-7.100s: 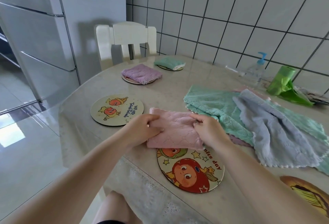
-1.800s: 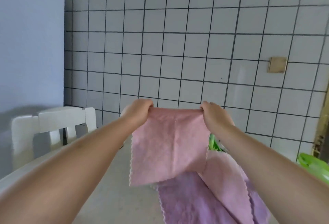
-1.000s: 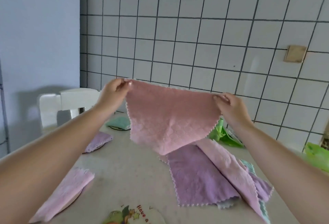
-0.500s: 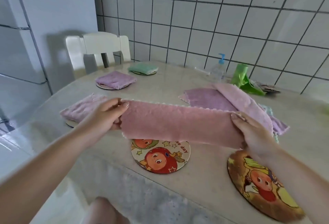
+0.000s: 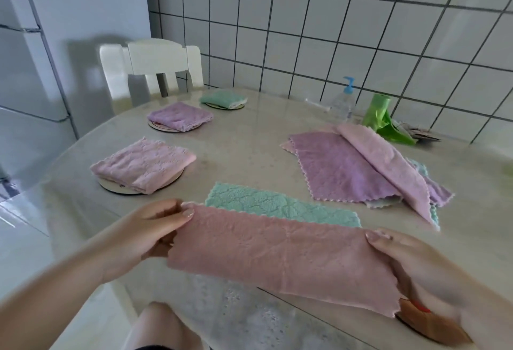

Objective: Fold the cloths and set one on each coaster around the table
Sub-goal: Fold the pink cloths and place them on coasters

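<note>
- A pink cloth (image 5: pixel 280 255), folded into a long strip, is pinched at its ends by the left hand (image 5: pixel 155 227) and right hand (image 5: pixel 410 260); each grip is closed on it.
- It is held just above the bench (image 5: pixel 249 149) edge, in front of a teal strip (image 5: pixel 280 206) lying flat.
- Beyond the teal strip, three coasters are already covered: pink (image 5: pixel 144 165), purple (image 5: pixel 180 115), green (image 5: pixel 223 98).
- An unfolded pile (image 5: pixel 358 166) lies to its right, and a bare coaster (image 5: pixel 433 327) shows under the right hand, so several folds and placements are judged outstanding.

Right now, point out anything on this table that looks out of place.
Little does. The unfolded pile is untidy, one pink cloth flopped across the purple cloth. A teal strip lies flat behind the pink cloth being folded; whether a coaster lies under it is hidden.
</note>
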Motion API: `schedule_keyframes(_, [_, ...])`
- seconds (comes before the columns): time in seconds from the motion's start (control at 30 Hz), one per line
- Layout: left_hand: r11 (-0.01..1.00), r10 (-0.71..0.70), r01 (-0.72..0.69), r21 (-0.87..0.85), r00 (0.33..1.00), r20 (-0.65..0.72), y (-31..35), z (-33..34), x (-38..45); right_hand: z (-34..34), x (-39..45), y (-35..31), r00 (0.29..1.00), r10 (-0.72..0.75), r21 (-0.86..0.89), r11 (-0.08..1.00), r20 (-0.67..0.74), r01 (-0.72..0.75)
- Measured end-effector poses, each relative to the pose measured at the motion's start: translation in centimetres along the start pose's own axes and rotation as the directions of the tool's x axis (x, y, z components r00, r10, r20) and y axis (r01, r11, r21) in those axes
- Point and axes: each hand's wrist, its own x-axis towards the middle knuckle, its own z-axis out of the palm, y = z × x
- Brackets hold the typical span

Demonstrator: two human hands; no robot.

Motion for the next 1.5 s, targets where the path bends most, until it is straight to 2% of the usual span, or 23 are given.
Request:
schedule_keyframes(0.1, [0.979, 0.111, -0.098, 0.179, 0.992, -0.067, 0.3, 0.1, 2.6, -0.2, 1.5, -0.6, 0.996, -0.074, -0.097, 0.993, -0.051, 0.069])
schedule_keyframes(0.2, [0.937, 0.203, -0.167, 0.308, 0.975, -0.087, 1.0, 0.2, 5.3, -0.3, 3.1, -1.2, 0.967, -0.196, -0.318, 0.938, -0.161, 0.137])
schedule_keyframes(0.3, [0.905, 0.235, -0.186, 0.382, 0.968, -0.088, 1.7, 0.7, 7.5, -0.6, 4.5, -1.7, 0.911, -0.379, -0.646, 0.738, -0.160, 0.194])
schedule_keyframes(0.37, [0.874, 0.257, -0.198, 0.443, 0.963, -0.075, 1.9, 0.9, 8.4, -0.8, 5.3, -1.9, 0.896, -0.420, -0.734, 0.653, -0.144, 0.189])
schedule_keyframes(0.47, [0.836, 0.284, -0.212, 0.505, 0.956, -0.068, 1.9, 0.9, 9.4, -1.4, 6.5, -1.8, 0.914, -0.385, -0.766, 0.624, -0.131, 0.153])
schedule_keyframes(0.6, [0.813, 0.288, -0.206, 0.544, 0.955, -0.069, 1.8, 0.9, 10.2, -1.8, 7.2, -1.8, 0.920, -0.359, -0.730, 0.670, -0.158, 0.137])
schedule_keyframes(0.8, [0.783, 0.283, -0.195, 0.591, 0.957, -0.059, 1.7, 1.1, 11.3, -2.2, 8.0, -1.7, 0.908, -0.376, -0.735, 0.666, -0.186, 0.126])
schedule_keyframes(0.97, [0.785, 0.200, -0.126, 0.607, 0.978, -0.056, 2.0, 0.9, 11.7, -2.2, 8.1, -1.9, 0.918, -0.336, -0.723, 0.686, -0.213, 0.083])
schedule_keyframes(1.0, [0.742, 0.211, -0.118, 0.660, 0.975, -0.063, 2.1, 0.8, 11.4, -1.9, 7.7, -2.2, 0.908, -0.364, -0.777, 0.626, -0.207, 0.073])
schedule_keyframes(1.03, [0.656, 0.257, -0.119, 0.745, 0.964, -0.073, 2.3, 0.9, 11.0, -1.7, 7.2, -2.4, 0.884, -0.429, -0.859, 0.508, -0.187, 0.065])
schedule_keyframes(1.1, [0.485, 0.413, -0.182, 0.855, 0.910, -0.040, 2.6, 2.1, 9.6, 0.0, 6.0, -2.8, 0.809, -0.586, -0.956, 0.254, -0.032, 0.146])
schedule_keyframes(1.13, [0.443, 0.486, -0.258, 0.859, 0.874, 0.012, 2.7, 3.3, 8.6, 1.5, 5.2, -3.1, 0.791, -0.609, -0.953, 0.206, 0.053, 0.222])
schedule_keyframes(1.2, [0.373, 0.555, -0.446, 0.814, 0.810, 0.189, 2.7, 6.3, 6.6, 4.9, 4.3, -3.1, 0.836, -0.511, -0.928, 0.176, 0.200, 0.330])
schedule_keyframes(1.27, [0.282, 0.490, -0.561, 0.778, 0.782, 0.386, 1.9, 9.2, 5.4, 7.6, 4.4, -1.7, 0.870, -0.395, -0.924, 0.112, 0.296, 0.365])
schedule_keyframes(1.3, [0.252, 0.447, -0.594, 0.764, 0.772, 0.452, 1.3, 10.1, 5.1, 8.3, 4.5, -1.0, 0.884, -0.360, -0.930, 0.098, 0.299, 0.354])
schedule_keyframes(1.4, [0.226, 0.383, -0.582, 0.781, 0.790, 0.478, -0.5, 9.6, 5.2, 8.1, 4.5, 0.5, 0.921, -0.301, -0.947, 0.124, 0.247, 0.295])
schedule_keyframes(1.5, [0.040, 0.390, -0.525, 0.850, 0.791, 0.471, -1.7, 7.3, 5.2, 6.5, 4.0, 0.9, 0.941, -0.268, -0.970, 0.071, 0.205, 0.232])
